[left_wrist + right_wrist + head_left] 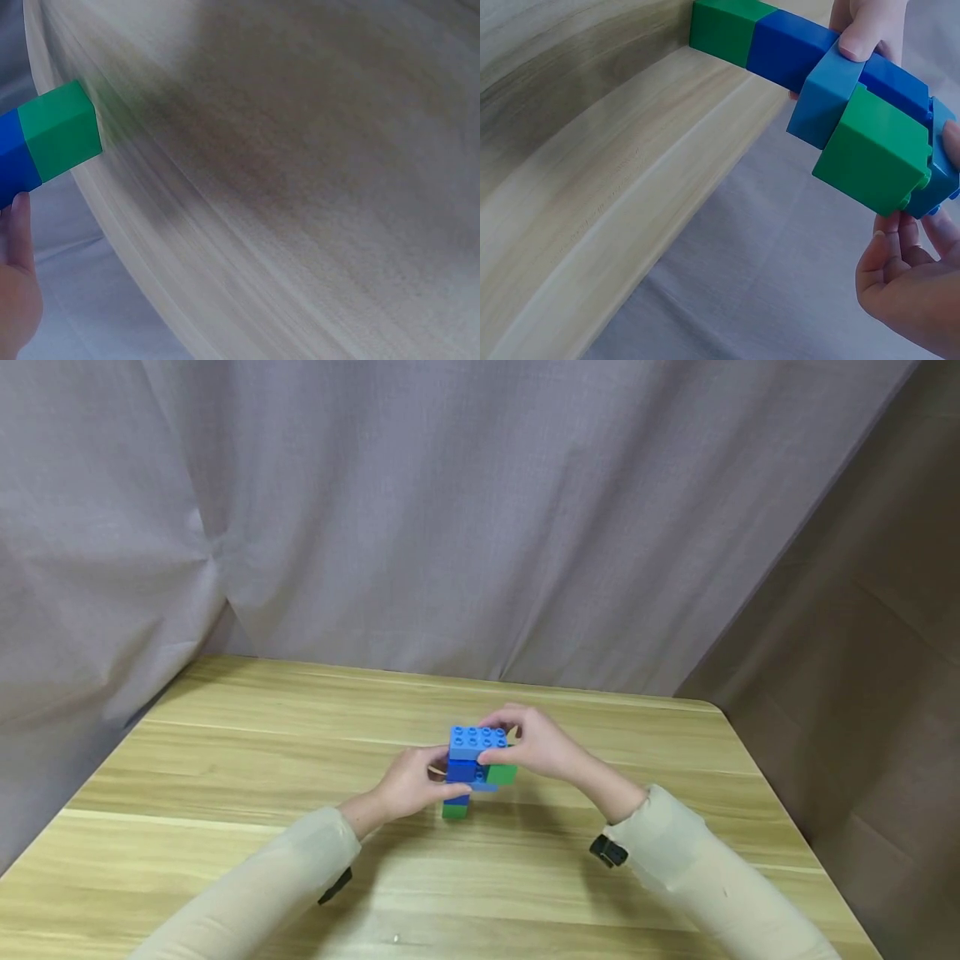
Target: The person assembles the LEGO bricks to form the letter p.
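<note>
Both hands hold a small tower of toy building bricks over the table. The left hand (pixel 408 783) grips its middle, thumb across the lower light blue brick (pixel 821 97). Below that are a dark blue brick (pixel 787 49) and a green brick (pixel 64 127) at the bottom end. Above it sit another dark blue brick (pixel 461 770) and, on the right side, a second green brick (pixel 877 150). The right hand (pixel 542 745) pinches the eight-studded light blue brick (pixel 468 750) on top between thumb and fingers. Green studs show at the seam beneath that top brick.
The wood-grain table (pixel 247 760) spreads around the hands. A grey curtain (pixel 450 510) hangs behind its far edge, and a darker brown cloth (pixel 862 677) lies along the right side. Black straps (pixel 609 851) show at the sleeve cuffs.
</note>
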`<state>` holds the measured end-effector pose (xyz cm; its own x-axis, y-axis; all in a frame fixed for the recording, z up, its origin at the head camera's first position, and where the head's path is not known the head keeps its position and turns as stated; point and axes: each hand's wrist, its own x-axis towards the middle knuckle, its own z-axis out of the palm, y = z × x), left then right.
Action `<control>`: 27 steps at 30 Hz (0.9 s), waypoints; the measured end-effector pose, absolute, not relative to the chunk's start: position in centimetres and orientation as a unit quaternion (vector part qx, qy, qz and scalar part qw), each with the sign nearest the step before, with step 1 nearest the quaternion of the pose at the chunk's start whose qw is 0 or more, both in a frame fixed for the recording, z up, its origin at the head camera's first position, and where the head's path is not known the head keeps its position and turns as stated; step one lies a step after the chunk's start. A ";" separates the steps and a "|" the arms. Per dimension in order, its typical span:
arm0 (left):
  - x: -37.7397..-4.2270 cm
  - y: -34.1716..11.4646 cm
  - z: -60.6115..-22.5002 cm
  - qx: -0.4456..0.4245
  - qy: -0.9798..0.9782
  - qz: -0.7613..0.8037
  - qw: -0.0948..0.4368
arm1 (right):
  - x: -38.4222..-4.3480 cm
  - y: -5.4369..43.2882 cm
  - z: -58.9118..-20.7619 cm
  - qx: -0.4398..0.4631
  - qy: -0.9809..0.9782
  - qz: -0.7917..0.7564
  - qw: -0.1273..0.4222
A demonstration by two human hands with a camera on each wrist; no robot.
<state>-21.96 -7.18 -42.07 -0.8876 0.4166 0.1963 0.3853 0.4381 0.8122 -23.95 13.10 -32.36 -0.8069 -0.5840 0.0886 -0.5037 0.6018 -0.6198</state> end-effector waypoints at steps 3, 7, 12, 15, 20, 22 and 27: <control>-22.0 -7.2 -42.0 0.236 0.848 0.474 0.019 | -23.8 13.1 -32.3 -0.309 0.896 -0.315 0.056; -22.0 -7.2 -42.0 0.235 0.849 0.473 0.023 | -23.6 13.1 -32.2 -0.313 0.897 -0.309 0.047; -22.1 -7.2 -42.1 0.236 0.848 0.473 0.026 | -23.3 13.1 -32.3 -0.328 0.896 -0.298 0.033; -22.2 -7.2 -42.1 0.235 0.849 0.473 0.025 | -23.2 13.0 -32.3 -0.331 0.897 -0.293 0.027; -22.2 -7.2 -42.0 0.234 0.849 0.473 0.024 | -23.0 13.0 -32.4 -0.335 0.895 -0.293 0.018; -22.2 -7.2 -42.0 0.235 0.849 0.472 0.024 | -22.9 13.0 -32.5 -0.341 0.895 -0.287 0.010; -22.1 -7.1 -42.0 0.236 0.850 0.471 0.021 | -22.7 13.1 -32.4 -0.348 0.900 -0.264 -0.007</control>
<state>-22.13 -7.08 -41.97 -0.8878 0.4211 0.1858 0.3810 0.4457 0.8100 -22.68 13.08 -32.39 -0.7580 -0.6222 0.1956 -0.6293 0.6189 -0.4701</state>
